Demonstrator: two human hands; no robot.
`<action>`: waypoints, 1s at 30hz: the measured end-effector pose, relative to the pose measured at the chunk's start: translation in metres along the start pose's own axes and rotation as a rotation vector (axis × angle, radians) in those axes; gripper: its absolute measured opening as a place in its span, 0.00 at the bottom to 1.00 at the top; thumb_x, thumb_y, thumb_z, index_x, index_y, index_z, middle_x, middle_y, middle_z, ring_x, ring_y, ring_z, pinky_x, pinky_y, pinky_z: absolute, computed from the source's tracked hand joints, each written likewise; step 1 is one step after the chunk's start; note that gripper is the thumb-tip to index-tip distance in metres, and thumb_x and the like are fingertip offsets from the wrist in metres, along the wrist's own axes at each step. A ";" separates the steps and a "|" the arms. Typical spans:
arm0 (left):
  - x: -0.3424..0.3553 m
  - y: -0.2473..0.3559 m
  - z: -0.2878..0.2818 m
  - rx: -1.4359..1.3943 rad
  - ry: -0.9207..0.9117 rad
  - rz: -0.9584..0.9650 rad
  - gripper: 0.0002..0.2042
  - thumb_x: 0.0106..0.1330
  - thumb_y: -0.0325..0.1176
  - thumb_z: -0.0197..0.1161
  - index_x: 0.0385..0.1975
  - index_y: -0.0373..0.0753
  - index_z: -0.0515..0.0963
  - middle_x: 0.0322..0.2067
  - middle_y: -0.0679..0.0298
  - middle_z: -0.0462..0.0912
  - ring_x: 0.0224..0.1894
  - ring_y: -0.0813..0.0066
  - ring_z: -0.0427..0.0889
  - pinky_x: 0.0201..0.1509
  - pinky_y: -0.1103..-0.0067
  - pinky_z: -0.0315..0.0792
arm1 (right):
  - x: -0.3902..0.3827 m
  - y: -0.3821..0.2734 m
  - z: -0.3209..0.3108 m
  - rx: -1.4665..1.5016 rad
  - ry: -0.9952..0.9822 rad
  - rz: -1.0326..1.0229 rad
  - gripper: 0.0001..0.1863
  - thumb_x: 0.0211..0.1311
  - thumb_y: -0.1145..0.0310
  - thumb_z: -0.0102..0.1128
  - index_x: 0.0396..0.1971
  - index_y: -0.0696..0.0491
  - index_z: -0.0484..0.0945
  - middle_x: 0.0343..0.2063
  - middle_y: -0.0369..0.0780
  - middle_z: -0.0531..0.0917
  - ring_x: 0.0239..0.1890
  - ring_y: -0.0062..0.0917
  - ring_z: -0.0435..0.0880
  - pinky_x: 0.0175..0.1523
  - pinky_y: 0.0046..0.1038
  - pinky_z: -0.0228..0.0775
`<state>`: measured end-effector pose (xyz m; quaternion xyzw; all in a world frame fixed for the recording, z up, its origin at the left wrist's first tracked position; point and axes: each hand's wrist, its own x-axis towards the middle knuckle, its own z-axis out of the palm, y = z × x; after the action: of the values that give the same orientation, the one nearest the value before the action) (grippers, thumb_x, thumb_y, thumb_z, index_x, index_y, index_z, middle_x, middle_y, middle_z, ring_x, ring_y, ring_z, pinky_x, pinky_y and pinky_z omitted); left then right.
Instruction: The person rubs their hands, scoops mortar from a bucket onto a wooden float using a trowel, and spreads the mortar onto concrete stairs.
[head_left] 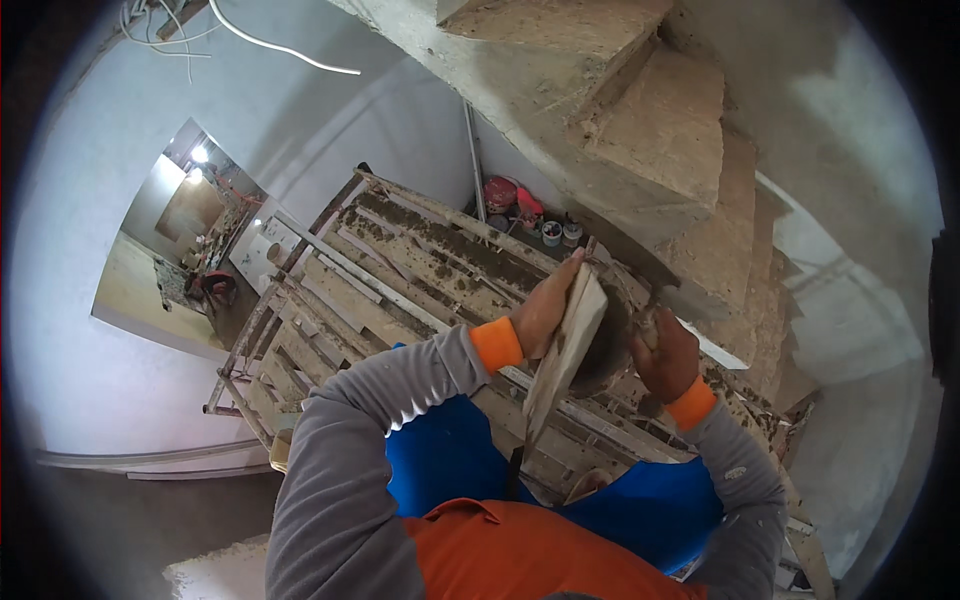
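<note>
My left hand (pixel 545 310) is closed round the edge of a pale, mortar-smeared board (pixel 563 370), held tilted nearly on edge over the scaffold. Just right of the board, my right hand (pixel 665 365) is closed on a small, dirty tool handle (pixel 648 325), probably a trowel's, though its blade is hard to make out. Behind the board and between both hands is a dark round container (pixel 610 355), partly hidden, with a grey inside.
A plank scaffold (pixel 350 300) with mortar clumps lies below me. Concrete stair steps (pixel 675 130) overhang at the upper right. Red containers and paint cans (pixel 550 232) stand below by the wall. A doorway at left opens to a lit room. White cables (pixel 280 50) hang top left.
</note>
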<state>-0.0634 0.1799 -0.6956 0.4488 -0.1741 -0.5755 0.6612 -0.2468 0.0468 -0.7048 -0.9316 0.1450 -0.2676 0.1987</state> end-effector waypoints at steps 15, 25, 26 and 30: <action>-0.007 0.096 -0.089 -0.191 0.163 0.825 0.34 0.65 0.69 0.35 0.17 0.40 0.64 0.11 0.62 0.63 0.11 0.69 0.62 0.19 0.77 0.62 | -0.027 0.025 -0.005 0.190 -0.297 0.109 0.24 0.53 0.66 0.60 0.46 0.65 0.70 0.29 0.58 0.79 0.34 0.54 0.79 0.39 0.46 0.71; -0.013 0.109 -0.090 -0.158 -0.123 0.987 0.34 0.70 0.64 0.30 0.16 0.39 0.67 0.13 0.62 0.65 0.18 0.70 0.63 0.22 0.76 0.62 | -0.040 -0.039 0.013 0.322 -0.725 0.292 0.24 0.54 0.64 0.61 0.44 0.64 0.67 0.30 0.56 0.78 0.36 0.54 0.78 0.41 0.45 0.71; -0.011 0.110 -0.098 -0.173 -0.180 0.989 0.35 0.69 0.65 0.30 0.16 0.40 0.67 0.13 0.62 0.65 0.18 0.70 0.63 0.23 0.77 0.62 | -0.041 -0.025 0.015 0.319 -0.741 0.278 0.24 0.53 0.64 0.61 0.44 0.64 0.67 0.31 0.57 0.78 0.37 0.54 0.78 0.42 0.44 0.71; -0.013 0.113 -0.128 -0.229 -0.237 1.019 0.38 0.64 0.72 0.29 0.26 0.39 0.73 0.19 0.61 0.70 0.21 0.68 0.64 0.27 0.73 0.67 | -0.045 -0.001 0.012 0.315 -0.705 0.348 0.25 0.52 0.65 0.61 0.46 0.65 0.67 0.33 0.57 0.78 0.38 0.50 0.79 0.44 0.41 0.71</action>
<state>0.0969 0.2348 -0.6706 0.1643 -0.3795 -0.2437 0.8773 -0.2768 0.0682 -0.7341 -0.8859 0.1807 0.0860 0.4184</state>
